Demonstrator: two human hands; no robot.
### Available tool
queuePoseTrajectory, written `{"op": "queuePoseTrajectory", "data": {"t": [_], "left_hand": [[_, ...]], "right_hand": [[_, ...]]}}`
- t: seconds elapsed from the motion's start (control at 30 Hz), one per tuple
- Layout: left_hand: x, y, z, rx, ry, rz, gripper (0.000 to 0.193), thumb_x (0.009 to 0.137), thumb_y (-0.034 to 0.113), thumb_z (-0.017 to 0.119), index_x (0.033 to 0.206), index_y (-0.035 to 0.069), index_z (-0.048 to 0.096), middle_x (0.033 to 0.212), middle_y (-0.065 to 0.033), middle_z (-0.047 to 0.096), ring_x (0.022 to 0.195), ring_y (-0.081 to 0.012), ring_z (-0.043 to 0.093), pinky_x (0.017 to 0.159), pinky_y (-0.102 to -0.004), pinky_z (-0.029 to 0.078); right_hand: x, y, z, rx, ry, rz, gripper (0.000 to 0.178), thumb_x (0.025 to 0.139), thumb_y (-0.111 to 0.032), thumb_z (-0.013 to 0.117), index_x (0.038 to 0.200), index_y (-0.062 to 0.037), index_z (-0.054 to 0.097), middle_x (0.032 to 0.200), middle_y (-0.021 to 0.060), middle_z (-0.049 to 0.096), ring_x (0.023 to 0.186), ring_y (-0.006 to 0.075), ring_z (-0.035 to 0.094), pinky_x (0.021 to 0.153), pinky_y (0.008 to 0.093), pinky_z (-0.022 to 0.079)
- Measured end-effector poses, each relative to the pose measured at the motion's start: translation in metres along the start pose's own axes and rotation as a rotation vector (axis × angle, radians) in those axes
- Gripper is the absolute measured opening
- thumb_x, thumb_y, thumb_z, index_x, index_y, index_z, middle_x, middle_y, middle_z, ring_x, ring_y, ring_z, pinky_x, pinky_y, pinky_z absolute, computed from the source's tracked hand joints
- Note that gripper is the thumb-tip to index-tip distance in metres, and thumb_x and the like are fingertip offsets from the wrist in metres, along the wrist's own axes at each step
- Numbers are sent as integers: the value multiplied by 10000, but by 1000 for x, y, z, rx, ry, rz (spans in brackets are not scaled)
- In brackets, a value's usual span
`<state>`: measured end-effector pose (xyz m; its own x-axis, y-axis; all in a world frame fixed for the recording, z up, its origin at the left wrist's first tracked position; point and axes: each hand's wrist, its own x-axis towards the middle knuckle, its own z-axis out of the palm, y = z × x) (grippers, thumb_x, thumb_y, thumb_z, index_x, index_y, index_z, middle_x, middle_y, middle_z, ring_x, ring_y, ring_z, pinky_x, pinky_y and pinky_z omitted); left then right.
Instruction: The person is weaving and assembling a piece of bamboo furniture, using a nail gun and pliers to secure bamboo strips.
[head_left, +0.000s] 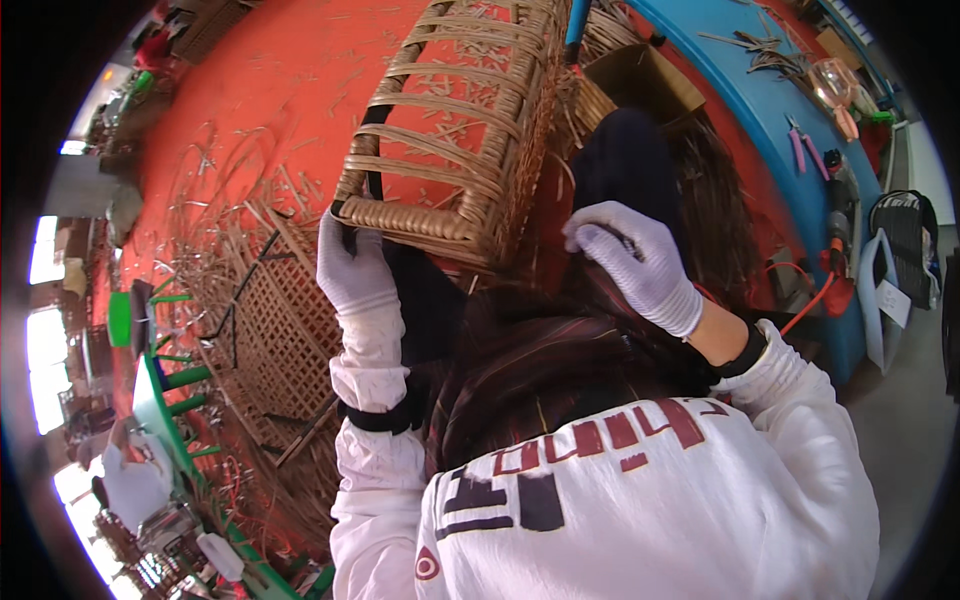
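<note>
A brown wicker frame rises in front of my lap, its rim wrapped in strands and its open side crossed by several bands. Dense weave covers its right side. At its near left corner, my left hand in a white knit glove grips the rim, its fingers partly hidden behind the corner. My right hand, gloved too, hovers over my right thigh, apart from the frame. Its fingers are curled together; whatever they hold, if anything, is hidden.
Left of my legs lies a woven lattice panel with black bars. Cut strands litter the red floor. At right, a blue table carries pink-handled pliers and a power tool. An open cardboard box stands beyond my right knee.
</note>
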<state>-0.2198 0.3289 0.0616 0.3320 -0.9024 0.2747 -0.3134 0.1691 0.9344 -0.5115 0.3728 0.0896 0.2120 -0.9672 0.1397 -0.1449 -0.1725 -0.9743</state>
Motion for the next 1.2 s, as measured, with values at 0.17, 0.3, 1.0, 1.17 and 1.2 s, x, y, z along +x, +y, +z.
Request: {"op": "queuePoseTrajectory", "data": {"t": [0.17,0.3,1.0,1.17,1.2], "left_hand": [[12,2,-2,87,22,-52,302,905,-28,599,1207,-16,605,1093,-72,668,997,-136,622,876,-269,500],[17,-9,-8,95,49,-7,266,899,-29,616,1164,-5,615,1026,-43,669,940,-111,609,857,-257,495],[30,-21,-11,192,114,-25,268,901,-62,546,1150,17,606,1003,-46,659,905,-123,617,824,-262,505],[29,-15,-12,112,94,-94,294,891,-80,540,1164,9,601,1037,-57,662,927,-135,622,829,-268,506],[28,-16,-12,121,92,-88,322,879,-104,525,1179,-7,594,1090,-75,662,980,-149,630,866,-276,507]], "right_hand": [[19,15,43,-44,-10,-82,212,882,-148,698,1038,-9,664,943,108,673,782,190,655,729,289,517],[32,14,65,-36,59,-88,276,834,-200,760,1023,-23,666,895,92,648,741,170,635,678,286,515],[49,11,71,125,-49,-104,189,818,-104,751,899,-16,605,807,75,590,665,184,596,643,290,502],[53,1,86,49,31,-183,229,823,-135,764,930,-12,604,840,76,594,674,181,615,651,290,517],[54,2,89,-6,68,-206,246,815,-143,773,935,-12,604,847,80,592,675,186,621,651,292,521]]}}
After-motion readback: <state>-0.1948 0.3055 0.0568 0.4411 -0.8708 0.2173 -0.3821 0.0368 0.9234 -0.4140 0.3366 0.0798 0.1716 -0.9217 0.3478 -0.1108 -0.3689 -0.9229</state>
